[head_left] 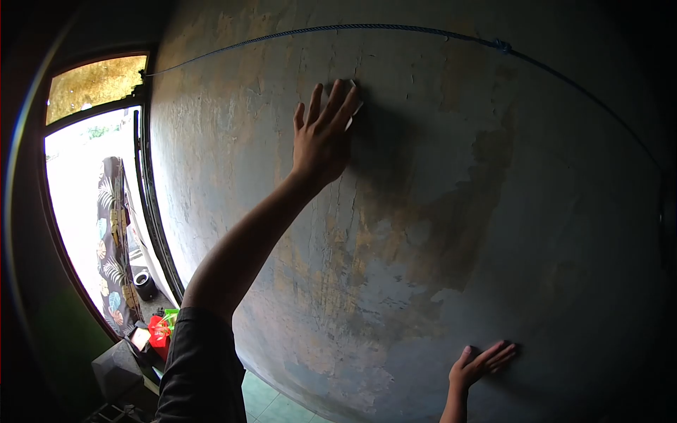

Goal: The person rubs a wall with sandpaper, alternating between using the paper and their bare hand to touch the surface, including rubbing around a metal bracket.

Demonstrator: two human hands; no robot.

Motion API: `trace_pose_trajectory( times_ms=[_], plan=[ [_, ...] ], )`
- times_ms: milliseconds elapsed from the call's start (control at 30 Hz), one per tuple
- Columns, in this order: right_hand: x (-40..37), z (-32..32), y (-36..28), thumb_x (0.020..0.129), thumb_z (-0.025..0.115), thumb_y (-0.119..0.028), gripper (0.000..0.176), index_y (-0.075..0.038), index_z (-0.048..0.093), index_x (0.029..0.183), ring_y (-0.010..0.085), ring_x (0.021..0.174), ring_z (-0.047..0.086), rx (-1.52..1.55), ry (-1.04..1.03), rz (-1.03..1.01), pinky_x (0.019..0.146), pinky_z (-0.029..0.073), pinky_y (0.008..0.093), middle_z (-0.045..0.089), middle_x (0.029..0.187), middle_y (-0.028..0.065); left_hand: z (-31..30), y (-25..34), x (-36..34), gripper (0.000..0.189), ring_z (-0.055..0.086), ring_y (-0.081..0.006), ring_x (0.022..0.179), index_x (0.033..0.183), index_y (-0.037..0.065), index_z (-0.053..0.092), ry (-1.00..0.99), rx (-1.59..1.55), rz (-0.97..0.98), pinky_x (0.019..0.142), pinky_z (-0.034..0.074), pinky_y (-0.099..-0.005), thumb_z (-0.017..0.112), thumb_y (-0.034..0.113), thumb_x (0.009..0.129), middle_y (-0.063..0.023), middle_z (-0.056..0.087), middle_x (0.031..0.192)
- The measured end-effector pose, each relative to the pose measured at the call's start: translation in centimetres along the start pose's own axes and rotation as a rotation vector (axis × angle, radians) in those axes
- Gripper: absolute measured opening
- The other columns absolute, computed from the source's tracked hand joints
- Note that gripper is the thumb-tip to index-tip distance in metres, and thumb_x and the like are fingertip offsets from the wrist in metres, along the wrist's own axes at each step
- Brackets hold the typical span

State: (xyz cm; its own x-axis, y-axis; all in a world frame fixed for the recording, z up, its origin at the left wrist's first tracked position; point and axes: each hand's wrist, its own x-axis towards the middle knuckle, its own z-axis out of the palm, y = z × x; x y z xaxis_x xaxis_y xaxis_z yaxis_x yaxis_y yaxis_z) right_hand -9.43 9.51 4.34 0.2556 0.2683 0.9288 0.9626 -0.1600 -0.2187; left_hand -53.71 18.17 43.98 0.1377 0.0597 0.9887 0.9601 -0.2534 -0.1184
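My left hand (326,134) is raised high against a worn wall (395,247) with peeling, stained paint. Its fingers press a small pale piece (355,106) flat to the surface; only the edges of that piece show past the fingers, so what it is stays unclear. Low on the right, my right hand (483,363) rests on the same wall, fingers stretched out and nothing visible in it.
A blue rope (381,27) with a knot runs across the upper wall. At the left, a bright doorway (74,176) shows a leaf-patterned cloth (111,247) and a black round container (144,284). Red and green items (161,330) lie near the grey box (116,368).
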Motion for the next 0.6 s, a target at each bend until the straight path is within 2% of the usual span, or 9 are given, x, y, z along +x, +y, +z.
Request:
trace_pose_trajectory(
  times_ms=[133, 167, 267, 333, 400, 433, 533, 567, 600],
  plan=[
    [0.0, 0.2, -0.1, 0.106, 0.035, -0.061, 0.087, -0.004, 0.013, 0.167, 0.0495, 0.158, 0.01, 0.005, 0.011, 0.001, 0.124, 0.013, 0.0607, 0.009, 0.173, 0.0249, -1.0, 2.4, -1.6, 0.07, 0.022, -0.0387, 0.158, 0.157, 0.031, 0.046, -0.119, 0.02, 0.233, 0.123, 0.018, -0.0688, 0.07, 0.016, 0.092, -0.0033, 0.031, 0.17],
    [-0.2, 0.1, 0.0, 0.106, 0.035, -0.061, 0.087, -0.004, 0.013, 0.167, 0.0496, 0.158, 0.01, 0.005, 0.006, 0.003, 0.124, 0.013, 0.0607, 0.009, 0.173, 0.025, -1.4, 3.1, -1.8, 0.072, 0.02, -0.0338, 0.159, 0.156, 0.033, 0.047, -0.173, 0.052, 0.285, 0.125, 0.018, -0.0637, 0.076, 0.023, 0.091, -0.0018, 0.03, 0.171],
    [0.0, 0.2, -0.2, 0.106, 0.035, -0.061, 0.087, -0.004, 0.014, 0.167, 0.0498, 0.158, 0.01, 0.02, 0.009, 0.007, 0.124, 0.014, 0.0608, 0.009, 0.173, 0.0251, -1.4, 3.2, -1.6, 0.068, 0.021, -0.032, 0.159, 0.155, 0.034, 0.048, -0.203, 0.071, 0.352, 0.125, 0.019, -0.0643, 0.074, 0.024, 0.093, 0.0, 0.03, 0.171],
    [0.0, 0.0, -0.1, 0.106, 0.035, -0.061, 0.087, -0.004, 0.014, 0.167, 0.0499, 0.158, 0.01, 0.026, 0.01, 0.002, 0.124, 0.014, 0.0611, 0.008, 0.173, 0.025, -1.0, 2.2, 0.0, 0.057, 0.024, -0.034, 0.158, 0.155, 0.034, 0.048, -0.04, 0.045, 0.08, 0.124, 0.021, -0.063, 0.063, 0.024, 0.1, 0.0007, 0.034, 0.17],
    [0.2, -0.1, -0.3, 0.106, 0.034, -0.061, 0.087, -0.004, 0.014, 0.167, 0.05, 0.158, 0.01, 0.031, 0.015, 0.0, 0.124, 0.014, 0.0613, 0.008, 0.174, 0.025, -0.8, 0.6, 1.2, 0.056, 0.025, -0.0364, 0.157, 0.155, 0.032, 0.049, 0.054, 0.073, -0.13, 0.124, 0.021, -0.0626, 0.061, 0.022, 0.101, 0.0009, 0.036, 0.168],
    [0.1, 0.0, -0.3, 0.106, 0.035, -0.061, 0.087, -0.003, 0.014, 0.167, 0.05, 0.158, 0.011, 0.014, 0.014, 0.001, 0.124, 0.013, 0.0615, 0.007, 0.174, 0.0251, -0.6, 0.5, 1.1, 0.054, 0.028, -0.0371, 0.156, 0.152, 0.031, 0.052, 0.068, 0.087, -0.112, 0.124, 0.021, -0.0625, 0.062, 0.023, 0.1, 0.0026, 0.038, 0.167],
    [-0.1, 0.0, -0.7, 0.106, 0.035, -0.061, 0.087, -0.003, 0.013, 0.167, 0.0497, 0.158, 0.01, 0.05, 0.0, 0.044, 0.124, 0.012, 0.0613, 0.007, 0.173, 0.0253, -0.1, 2.6, -0.8, 0.054, 0.027, -0.0363, 0.157, 0.151, 0.032, 0.053, -0.042, 0.087, 0.284, 0.121, 0.024, -0.0668, 0.067, 0.032, 0.098, 0.0003, 0.038, 0.168],
    [-0.3, 0.1, -1.0, 0.106, 0.034, -0.062, 0.087, -0.003, 0.012, 0.167, 0.0509, 0.158, 0.009, 0.061, -0.006, 0.067, 0.124, 0.012, 0.0623, 0.007, 0.173, 0.0259, -0.1, 3.9, -1.4, 0.059, 0.029, -0.0309, 0.156, 0.147, 0.032, 0.058, -0.084, -0.021, 0.473, 0.121, 0.024, -0.0655, 0.076, 0.037, 0.091, 0.0021, 0.041, 0.166],
    [-0.4, 0.3, -1.1, 0.105, 0.034, -0.062, 0.088, -0.003, 0.012, 0.167, 0.0521, 0.158, 0.008, 0.07, -0.015, 0.086, 0.124, 0.012, 0.0633, 0.006, 0.173, 0.0266, 0.1, 4.2, -1.4, 0.06, 0.03, -0.0299, 0.156, 0.147, 0.033, 0.058, -0.072, -0.043, 0.513, 0.121, 0.024, -0.0649, 0.077, 0.038, 0.09, 0.0024, 0.042, 0.165]
  ],
)
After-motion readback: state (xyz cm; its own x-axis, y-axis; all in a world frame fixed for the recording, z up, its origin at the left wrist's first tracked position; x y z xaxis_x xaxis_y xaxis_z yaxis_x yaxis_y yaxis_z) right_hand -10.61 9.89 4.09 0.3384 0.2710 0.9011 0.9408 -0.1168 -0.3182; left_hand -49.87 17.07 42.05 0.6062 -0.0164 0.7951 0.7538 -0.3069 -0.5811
